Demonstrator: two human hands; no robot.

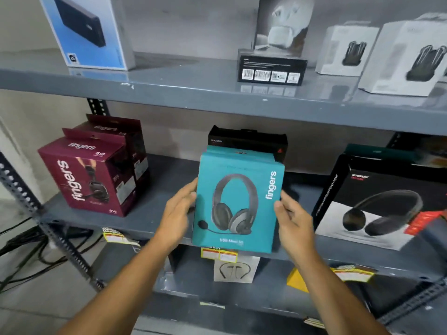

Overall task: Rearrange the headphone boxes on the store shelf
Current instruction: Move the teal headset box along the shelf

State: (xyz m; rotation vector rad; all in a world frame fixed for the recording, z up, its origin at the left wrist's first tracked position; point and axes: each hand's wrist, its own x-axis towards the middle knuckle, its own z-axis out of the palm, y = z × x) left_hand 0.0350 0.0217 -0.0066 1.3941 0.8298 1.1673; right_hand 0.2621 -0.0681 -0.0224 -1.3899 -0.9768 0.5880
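Two bare forearms reach up from the bottom edge toward a grey metal shelf. Left hand and right hand each grip one side of a teal headphone box, holding it upright at the front edge of the middle shelf, its printed headset facing the camera. A second teal box stands directly behind it, touching or nearly so, and a black box stands behind that, toward the back of the shelf. Near the shelf's left end sit two maroon boxes, one behind the other, angled. Near the right end a large black headphone box leans at the front edge, just beside the right hand. Yellow price labels hang from the front lip below the teal box. On the upper shelf stand a blue box, a dark barcode-marked box and white earbud boxes.
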